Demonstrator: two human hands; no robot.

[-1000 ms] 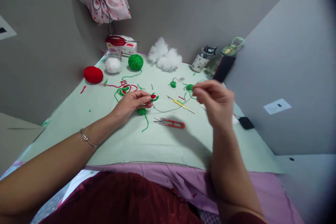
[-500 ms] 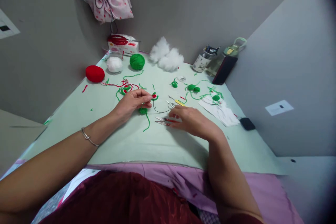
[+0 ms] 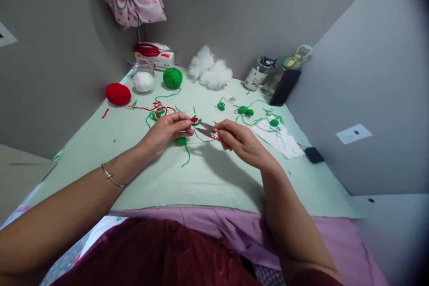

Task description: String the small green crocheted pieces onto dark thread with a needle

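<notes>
- Between left hand point(image 3: 169, 129) and right hand point(image 3: 239, 140), above the table point(image 3: 161, 192): snips point(image 3: 205, 131), blades parted, points toward the left fingers.
- Left fingers: thumb and forefinger pinched together on a small red-and-green piece point(image 3: 195, 120), which sticks out past their tips.
- Right fingers: curled closed round the snips' handle, hiding most of it.
- Upper blade tip beside the piece; touching or apart, cannot tell.
- Dark thread point(image 3: 201, 140) loops below the blades, between the two sets of fingers.
- Just under the left fingers: green bobble point(image 3: 181, 141), its tail trailing toward the wearer.
- Near, beyond the left fingers: red and green tangle point(image 3: 158, 111).
- Farther beyond them: red ball point(image 3: 118, 94), white ball point(image 3: 143, 82), green ball point(image 3: 172, 78).
- Well beyond both hands' fingers, between them: white stuffing point(image 3: 214, 73).
- Right of the right fingers: white sheet point(image 3: 283, 142), then black box point(image 3: 314, 155).
- Well beyond the right fingers: pen jar point(image 3: 254, 79), bottle point(image 3: 292, 62).
</notes>
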